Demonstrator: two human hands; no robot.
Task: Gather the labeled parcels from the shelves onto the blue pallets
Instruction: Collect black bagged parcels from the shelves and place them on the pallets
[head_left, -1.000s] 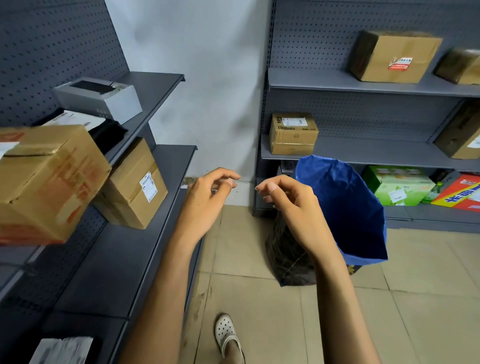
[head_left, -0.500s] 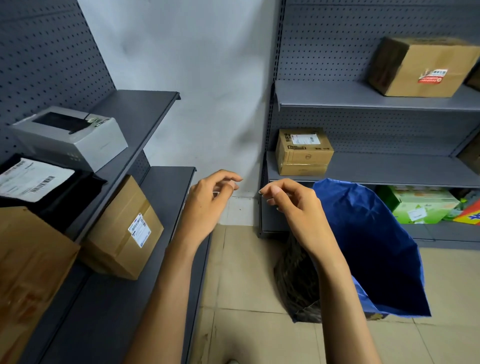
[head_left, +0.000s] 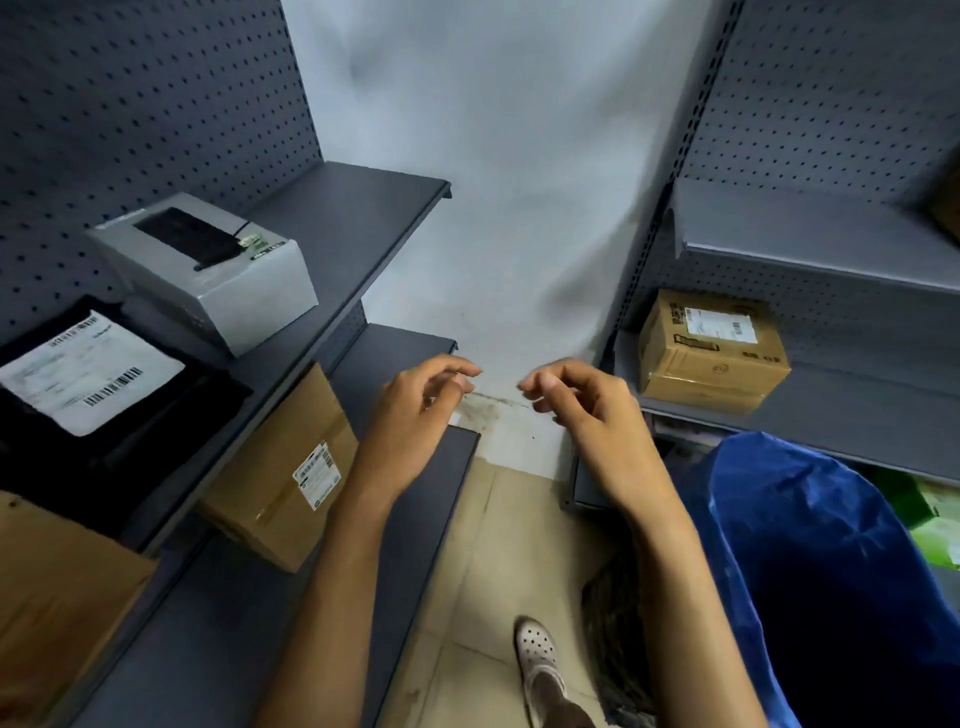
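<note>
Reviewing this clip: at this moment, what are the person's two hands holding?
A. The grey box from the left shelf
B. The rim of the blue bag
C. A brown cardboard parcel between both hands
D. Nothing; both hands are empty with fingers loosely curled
D. The left hand and right hand hang in mid-air between the shelves, fingers loosely curled around nothing, apart from every parcel and from the blue bag.
</note>
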